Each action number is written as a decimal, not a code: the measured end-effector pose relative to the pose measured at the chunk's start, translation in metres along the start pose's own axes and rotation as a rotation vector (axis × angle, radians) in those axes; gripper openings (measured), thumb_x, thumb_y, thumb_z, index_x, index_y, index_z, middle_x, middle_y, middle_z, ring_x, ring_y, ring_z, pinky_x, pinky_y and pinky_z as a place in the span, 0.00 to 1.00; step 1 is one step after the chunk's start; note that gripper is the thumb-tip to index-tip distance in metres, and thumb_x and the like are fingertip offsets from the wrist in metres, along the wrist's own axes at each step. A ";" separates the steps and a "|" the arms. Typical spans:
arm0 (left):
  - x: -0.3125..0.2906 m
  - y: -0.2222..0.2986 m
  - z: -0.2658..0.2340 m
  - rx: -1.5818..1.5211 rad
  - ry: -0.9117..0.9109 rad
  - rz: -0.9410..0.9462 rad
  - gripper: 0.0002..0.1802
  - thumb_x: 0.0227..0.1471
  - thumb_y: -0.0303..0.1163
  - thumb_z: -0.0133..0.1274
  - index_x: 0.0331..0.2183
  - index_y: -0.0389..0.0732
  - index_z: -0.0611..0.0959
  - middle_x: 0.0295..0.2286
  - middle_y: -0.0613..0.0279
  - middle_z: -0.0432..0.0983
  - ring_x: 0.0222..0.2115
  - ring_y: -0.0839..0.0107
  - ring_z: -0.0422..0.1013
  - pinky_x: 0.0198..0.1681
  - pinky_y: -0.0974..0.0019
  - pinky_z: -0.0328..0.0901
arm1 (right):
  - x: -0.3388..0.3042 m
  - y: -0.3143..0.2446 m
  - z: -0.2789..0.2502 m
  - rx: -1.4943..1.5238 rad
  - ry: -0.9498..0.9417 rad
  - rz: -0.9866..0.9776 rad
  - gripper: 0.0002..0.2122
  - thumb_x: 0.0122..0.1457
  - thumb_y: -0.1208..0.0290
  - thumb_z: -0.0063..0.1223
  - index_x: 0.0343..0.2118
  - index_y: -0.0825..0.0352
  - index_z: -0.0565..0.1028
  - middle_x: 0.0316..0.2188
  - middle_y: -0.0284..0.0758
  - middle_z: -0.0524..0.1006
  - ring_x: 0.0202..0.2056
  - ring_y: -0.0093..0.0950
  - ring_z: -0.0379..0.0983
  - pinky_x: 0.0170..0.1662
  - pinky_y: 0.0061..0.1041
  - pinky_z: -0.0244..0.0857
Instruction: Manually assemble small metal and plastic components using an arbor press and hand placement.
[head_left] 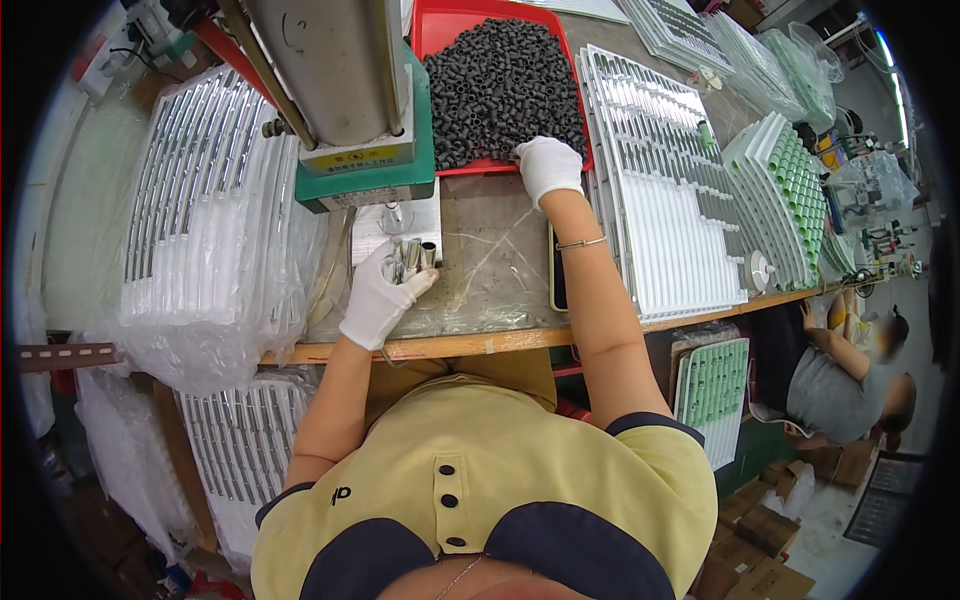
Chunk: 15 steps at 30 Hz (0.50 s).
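Silver tubes [413,255] sit within the left grip [410,263], pinched between thumb and fingers [374,263].

A factory workshop: a green-based press [365,187], heaped black parts [505,95] and stacked white panels [670,250] crowd the tabletop [490,270].

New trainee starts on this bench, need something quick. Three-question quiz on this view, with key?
1. Open: What does the left hand hold?
2. True or false: The red tray is filled with white parts.
3. Multiple choice: Where is the right hand? A) below the press B) at the tray's near edge C) in the lap

Key:
1. Shiny metal tubes.
2. False: small black parts.
3. B.
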<state>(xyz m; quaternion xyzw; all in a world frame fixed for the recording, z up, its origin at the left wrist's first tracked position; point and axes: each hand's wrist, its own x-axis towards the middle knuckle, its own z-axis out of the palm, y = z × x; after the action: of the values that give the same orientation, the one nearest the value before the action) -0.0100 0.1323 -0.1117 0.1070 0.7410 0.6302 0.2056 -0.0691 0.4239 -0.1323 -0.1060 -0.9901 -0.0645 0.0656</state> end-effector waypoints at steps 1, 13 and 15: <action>-0.002 0.000 -0.001 0.055 0.012 0.028 0.15 0.42 0.27 0.63 0.33 0.35 0.77 0.26 0.67 0.75 0.25 0.82 0.68 0.30 0.76 0.63 | 0.002 -0.001 0.002 -0.020 0.023 0.005 0.08 0.49 0.74 0.47 0.25 0.60 0.80 0.27 0.38 0.78 0.31 0.37 0.77 0.31 0.35 0.71; 0.026 -0.008 0.018 0.343 0.175 0.291 0.14 0.34 0.31 0.65 0.24 0.38 0.78 0.22 0.57 0.73 0.21 0.66 0.69 0.27 0.66 0.65 | -0.095 -0.022 -0.090 0.669 0.061 -0.127 0.06 0.50 0.67 0.55 0.30 0.60 0.80 0.27 0.35 0.77 0.33 0.35 0.74 0.37 0.30 0.68; 0.028 -0.006 0.027 0.303 0.123 0.347 0.12 0.35 0.30 0.64 0.25 0.39 0.79 0.21 0.58 0.72 0.21 0.64 0.69 0.26 0.65 0.64 | -0.108 -0.028 -0.097 0.576 0.066 -0.196 0.07 0.50 0.68 0.54 0.30 0.60 0.80 0.27 0.34 0.77 0.32 0.34 0.73 0.36 0.30 0.68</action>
<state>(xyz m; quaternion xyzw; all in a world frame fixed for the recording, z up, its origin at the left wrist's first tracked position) -0.0220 0.1672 -0.1251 0.2236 0.8088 0.5430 0.0303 0.0409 0.3614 -0.0561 0.0150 -0.9705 0.2092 0.1186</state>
